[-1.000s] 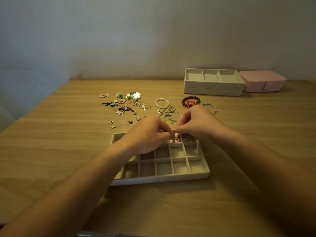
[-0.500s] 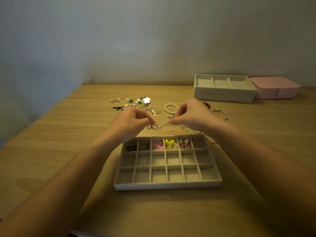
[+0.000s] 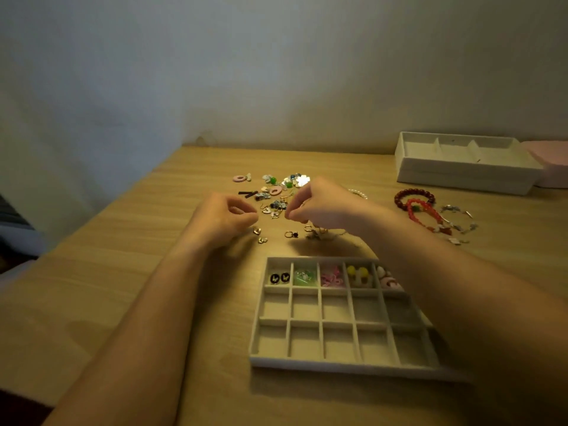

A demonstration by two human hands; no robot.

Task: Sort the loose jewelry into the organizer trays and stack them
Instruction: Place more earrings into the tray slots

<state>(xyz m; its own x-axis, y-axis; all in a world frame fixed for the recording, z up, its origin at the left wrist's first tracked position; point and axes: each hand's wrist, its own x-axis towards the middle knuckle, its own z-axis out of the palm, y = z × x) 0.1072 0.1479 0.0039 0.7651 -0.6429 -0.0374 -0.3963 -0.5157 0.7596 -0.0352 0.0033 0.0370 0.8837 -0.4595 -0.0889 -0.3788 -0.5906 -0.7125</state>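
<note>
a wooden table [image 3: 129, 302] is seen from above w/ two bare forearms reaching fwd over it. the left hand [image 3: 222, 218] is held just above the table near its middle, fingers curled in, thumb and forefinger pinched close together; whether anything is gripped can't be told. the right hand [image 3: 319, 204] is held beside it, a small gap between them, fingers also curled into a pinch over the loose earrings [image 3: 276, 192]; something thin may be pinched but it's too small to tell. the earrings are scattered towards the table's far edge, partly hidden by the right hand, w/ a few small gold pieces [image 3: 259, 235] lying just below the left hand's fingertips. a compartment tray [image 3: 338, 361] is placed near the table's front edge, under the right forearm; only its far row is filled: black studs, green, pink, yellow and pale pink pieces, one sort per cell. beaded bracelets [image 3: 415, 199], dark red and bright red, are laid to the right, w/ a silver chain bracelet [image 3: 458, 216] just beside them. stacked empty trays [image 3: 461, 170] are set at the far right corner, touching a pink box [image 3: 553, 167] at the frame edge.
</note>
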